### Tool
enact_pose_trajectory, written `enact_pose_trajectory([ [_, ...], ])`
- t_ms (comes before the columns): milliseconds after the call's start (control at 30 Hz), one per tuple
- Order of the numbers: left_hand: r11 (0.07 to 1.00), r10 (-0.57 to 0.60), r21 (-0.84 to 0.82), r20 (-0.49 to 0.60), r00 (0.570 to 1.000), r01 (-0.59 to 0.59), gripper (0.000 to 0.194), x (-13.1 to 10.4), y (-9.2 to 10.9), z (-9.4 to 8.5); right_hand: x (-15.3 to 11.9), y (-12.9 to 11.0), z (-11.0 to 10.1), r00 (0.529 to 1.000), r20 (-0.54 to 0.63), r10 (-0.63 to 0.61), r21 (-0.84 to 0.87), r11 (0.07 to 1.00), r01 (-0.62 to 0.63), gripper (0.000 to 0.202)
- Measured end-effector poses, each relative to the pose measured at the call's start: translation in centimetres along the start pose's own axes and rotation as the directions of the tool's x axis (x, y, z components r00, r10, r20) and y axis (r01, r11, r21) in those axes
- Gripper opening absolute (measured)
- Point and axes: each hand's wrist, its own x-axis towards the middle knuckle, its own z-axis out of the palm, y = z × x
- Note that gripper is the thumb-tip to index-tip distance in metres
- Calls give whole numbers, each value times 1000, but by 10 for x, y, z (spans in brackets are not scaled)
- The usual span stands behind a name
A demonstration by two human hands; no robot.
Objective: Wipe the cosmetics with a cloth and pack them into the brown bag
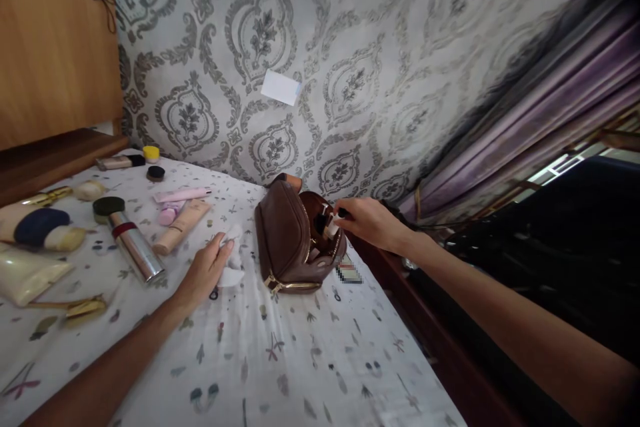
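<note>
Patterned wallpaper point(263, 30) stands beyond the brown bag point(283, 230). At its open right side, the right hand point(373, 220) pinches a small white container point(333, 227), tilted, dark top handward; farther off, the left hand point(203, 270) grasps white tissue point(233, 277) left of the bag.

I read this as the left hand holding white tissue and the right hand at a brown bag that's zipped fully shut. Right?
Not quite: the brown bag is open, and the head view shows its inside. The rest stands: the left hand holds white tissue, and the right hand is at the bag.
</note>
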Motion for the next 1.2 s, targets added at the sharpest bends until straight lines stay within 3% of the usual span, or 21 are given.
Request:
enact_pose_trajectory([
  [300,1000,-24,10,50,998,23,47,-3,3,1,13,0,20,998,58,3,-118,993,4,20],
  [500,1000,-19,-21,58,998,20,44,-4,2,2,27,4,15,987,157,-46,17,999,44,14],
  [767,999,-33,-29,119,992,37,44,-6,1,3,36,16,11,965,261,-11,235,971,-52,15],
  [1033,999,-8,-40,167,986,15,38,-7,-1,5,35,20,33,983,184,-28,67,998,16,16],
  [1200,999,32,2,166,986,-33,39,-8,1,8,32,28,34,986,154,-58,135,990,37,18],
])
